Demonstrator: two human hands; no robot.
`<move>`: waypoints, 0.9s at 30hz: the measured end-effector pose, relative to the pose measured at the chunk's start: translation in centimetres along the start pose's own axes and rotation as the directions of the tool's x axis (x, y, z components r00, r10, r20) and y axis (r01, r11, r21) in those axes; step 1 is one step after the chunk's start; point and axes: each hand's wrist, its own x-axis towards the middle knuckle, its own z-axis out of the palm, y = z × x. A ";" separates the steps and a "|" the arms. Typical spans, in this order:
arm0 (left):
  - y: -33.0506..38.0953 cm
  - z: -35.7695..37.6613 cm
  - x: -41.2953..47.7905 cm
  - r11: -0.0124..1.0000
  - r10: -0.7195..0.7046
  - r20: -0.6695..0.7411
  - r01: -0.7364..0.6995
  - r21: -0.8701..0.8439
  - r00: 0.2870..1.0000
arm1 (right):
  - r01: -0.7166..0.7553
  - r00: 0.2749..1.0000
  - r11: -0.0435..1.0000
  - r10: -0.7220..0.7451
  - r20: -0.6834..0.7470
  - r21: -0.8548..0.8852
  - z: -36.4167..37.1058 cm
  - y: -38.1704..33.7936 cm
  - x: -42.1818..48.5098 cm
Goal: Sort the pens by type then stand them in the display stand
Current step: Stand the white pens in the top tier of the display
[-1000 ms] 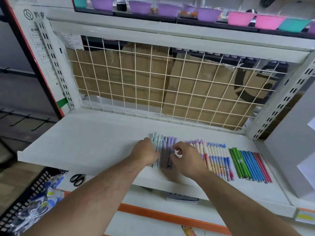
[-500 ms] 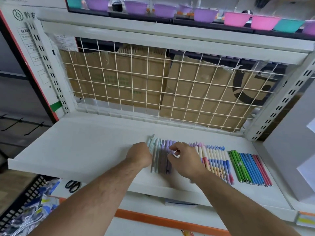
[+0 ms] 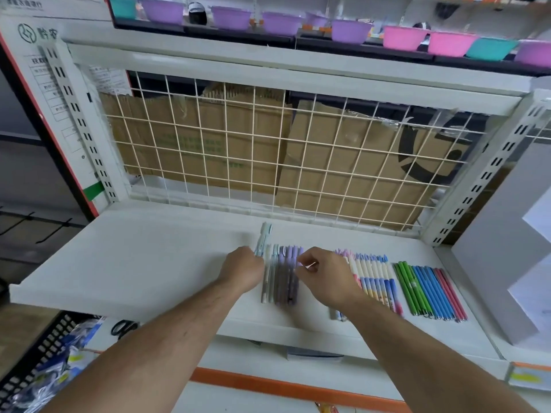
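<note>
Gripping one pale blue-and-white pen [image 3: 264, 239] in the curled left hand [image 3: 243, 271], far end angled off the white shelf [image 3: 134, 263], probably to pull it from the grey and purple pens [image 3: 283, 281] just beside. Hovering over those with the right hand [image 3: 323, 275], fingers curled, unclear whether pinching anything. Further right, laid flat by type: white-and-blue patterned pens [image 3: 374, 278], then green, blue and red pens [image 3: 429, 290]; no display stand visible.

Left grip [image 3: 243, 268], right grip [image 3: 325, 275], forearms [image 3: 167, 332]: bare.
</note>
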 end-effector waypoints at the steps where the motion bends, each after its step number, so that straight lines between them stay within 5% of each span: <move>1: 0.5 0.1 -0.3 0.999 0.022 -0.009 -0.022 -0.032 1.000 | -0.011 1.000 1.000 0.011 -0.008 0.026 -0.3 -0.1 -0.1; 10: 7.5 3.3 -5.1 0.850 0.243 0.141 -0.141 -0.507 0.960 | -0.190 0.964 0.923 0.239 -0.113 0.334 -5.5 -1.2 -1.5; 27: 22.2 14.1 -15.6 0.715 0.483 0.214 -0.242 -0.656 0.849 | -0.209 0.916 0.864 0.337 -0.217 0.457 -20.6 9.9 -10.1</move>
